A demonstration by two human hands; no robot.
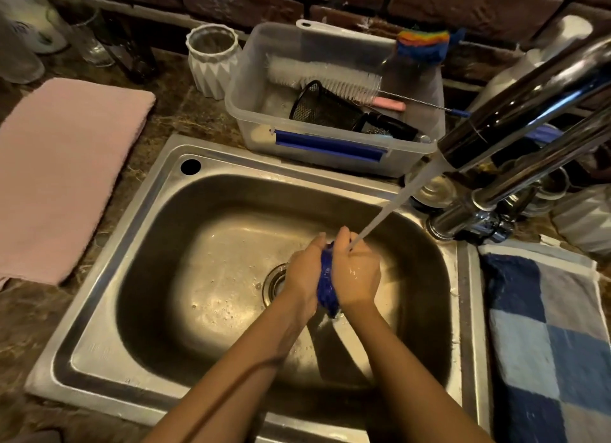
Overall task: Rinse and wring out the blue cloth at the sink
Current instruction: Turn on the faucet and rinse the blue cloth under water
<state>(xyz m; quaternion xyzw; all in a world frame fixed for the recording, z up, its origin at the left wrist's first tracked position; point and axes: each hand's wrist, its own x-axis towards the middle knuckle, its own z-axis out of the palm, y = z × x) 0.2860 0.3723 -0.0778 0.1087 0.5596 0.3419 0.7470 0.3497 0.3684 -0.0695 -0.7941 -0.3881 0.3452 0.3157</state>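
Observation:
The blue cloth [326, 284] is bunched into a tight wad, pressed between my left hand [304, 274] and my right hand [358, 274] over the steel sink [139, 277], just right of the drain [275, 282]. Both hands are shut on the cloth, palms facing each other. Only a narrow blue strip of it shows between them, with a tail hanging below my wrists. A stream of water [393, 208] runs from the chrome faucet [515, 112] at the right and lands on my right hand's fingers and the top of the cloth.
A clear plastic tub [251, 112] with a bottle brush and a black mesh cup stands behind the sink. A white vase [211, 62] is beside it. A pink towel [59, 178] lies on the left counter, a blue checked towel [545, 336] on the right.

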